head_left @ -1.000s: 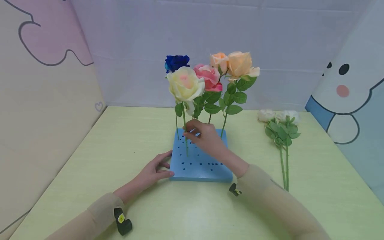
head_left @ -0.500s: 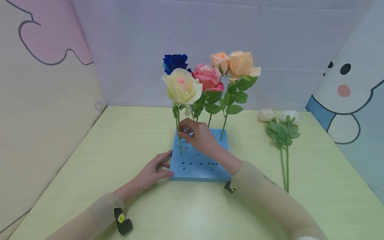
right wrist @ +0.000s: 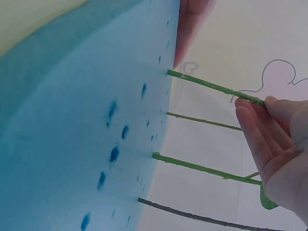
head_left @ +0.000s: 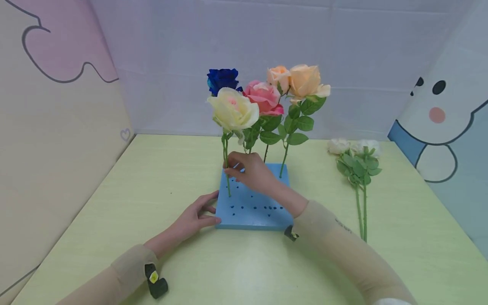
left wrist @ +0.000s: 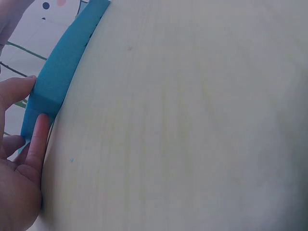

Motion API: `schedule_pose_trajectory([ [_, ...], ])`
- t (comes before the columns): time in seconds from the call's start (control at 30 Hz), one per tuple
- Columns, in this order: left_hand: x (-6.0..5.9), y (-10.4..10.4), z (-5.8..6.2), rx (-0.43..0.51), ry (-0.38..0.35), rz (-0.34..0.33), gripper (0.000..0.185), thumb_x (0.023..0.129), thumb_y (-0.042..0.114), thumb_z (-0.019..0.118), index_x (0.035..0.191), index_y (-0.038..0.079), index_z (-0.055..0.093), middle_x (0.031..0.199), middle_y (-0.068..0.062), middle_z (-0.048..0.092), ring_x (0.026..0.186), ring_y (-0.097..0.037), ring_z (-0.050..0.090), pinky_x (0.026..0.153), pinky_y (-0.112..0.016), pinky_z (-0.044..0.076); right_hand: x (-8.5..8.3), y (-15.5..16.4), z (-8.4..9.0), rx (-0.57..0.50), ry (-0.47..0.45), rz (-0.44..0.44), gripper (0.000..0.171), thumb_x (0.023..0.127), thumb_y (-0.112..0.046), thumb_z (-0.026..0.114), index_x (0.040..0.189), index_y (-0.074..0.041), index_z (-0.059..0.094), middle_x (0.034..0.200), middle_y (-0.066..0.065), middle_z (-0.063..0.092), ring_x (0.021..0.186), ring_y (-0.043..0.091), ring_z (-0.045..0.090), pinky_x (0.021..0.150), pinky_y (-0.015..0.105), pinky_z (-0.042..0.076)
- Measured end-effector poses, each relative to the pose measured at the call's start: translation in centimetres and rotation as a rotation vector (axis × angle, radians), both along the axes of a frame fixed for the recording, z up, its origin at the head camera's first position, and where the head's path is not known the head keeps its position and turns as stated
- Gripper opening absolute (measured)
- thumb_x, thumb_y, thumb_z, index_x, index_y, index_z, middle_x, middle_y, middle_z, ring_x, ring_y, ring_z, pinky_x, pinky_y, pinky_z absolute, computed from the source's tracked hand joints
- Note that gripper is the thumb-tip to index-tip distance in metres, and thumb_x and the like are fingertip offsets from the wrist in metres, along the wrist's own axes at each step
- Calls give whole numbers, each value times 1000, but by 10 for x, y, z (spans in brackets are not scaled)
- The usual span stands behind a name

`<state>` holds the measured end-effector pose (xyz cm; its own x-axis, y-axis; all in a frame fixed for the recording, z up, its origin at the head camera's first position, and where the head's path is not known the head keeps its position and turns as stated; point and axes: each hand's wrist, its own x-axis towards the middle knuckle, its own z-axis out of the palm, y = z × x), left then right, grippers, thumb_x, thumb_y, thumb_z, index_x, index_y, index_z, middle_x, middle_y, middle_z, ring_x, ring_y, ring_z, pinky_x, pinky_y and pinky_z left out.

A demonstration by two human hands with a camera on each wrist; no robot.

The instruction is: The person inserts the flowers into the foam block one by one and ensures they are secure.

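Note:
My right hand pinches the green stem of a cream-white rose with a pink centre. In the right wrist view that stem stands with its lower end at the face of the blue foam board, between thumb and fingertips of the right hand. My left hand rests against the left side of the blue foam board. The left wrist view shows the fingers of the left hand nearly straight along the board's edge.
Behind the cream rose stand a blue rose, a pink rose and peach roses on upright stems. Two white roses lie on the table at the right. The board has several small holes. A pale cloth hangs behind.
My right hand has moved the cream rose slightly left, and its stem now meets the board near the left side. My left hand has stayed in place.

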<state>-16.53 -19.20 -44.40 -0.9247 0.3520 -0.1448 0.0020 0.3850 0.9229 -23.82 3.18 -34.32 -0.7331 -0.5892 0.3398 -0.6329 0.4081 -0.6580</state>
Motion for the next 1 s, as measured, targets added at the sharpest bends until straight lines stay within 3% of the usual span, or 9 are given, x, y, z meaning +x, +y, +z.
schedule_pose_trajectory([
  [0.17,0,1,1,-7,-9,3,82,88,23,74,157,20,29,157,-9,36,116,-22,57,87,-19,53,-2,1,4,75,-8,10,7,95,-17,66,93,-10,65,86,4,75,73,16,72,61,18,54],
  [0.53,0,1,0,3,-18,4,82,88,24,75,156,23,29,157,-6,36,118,-24,56,87,-17,53,-4,0,3,92,-25,19,7,95,-16,66,91,-10,64,83,4,75,73,22,71,61,19,53],
  [1.0,-1,2,2,4,-21,6,82,88,24,75,156,24,30,156,-5,37,118,-24,55,88,-17,52,-3,-3,3,137,0,33,11,96,-16,65,87,-11,60,80,8,74,64,6,61,55,19,46],
])
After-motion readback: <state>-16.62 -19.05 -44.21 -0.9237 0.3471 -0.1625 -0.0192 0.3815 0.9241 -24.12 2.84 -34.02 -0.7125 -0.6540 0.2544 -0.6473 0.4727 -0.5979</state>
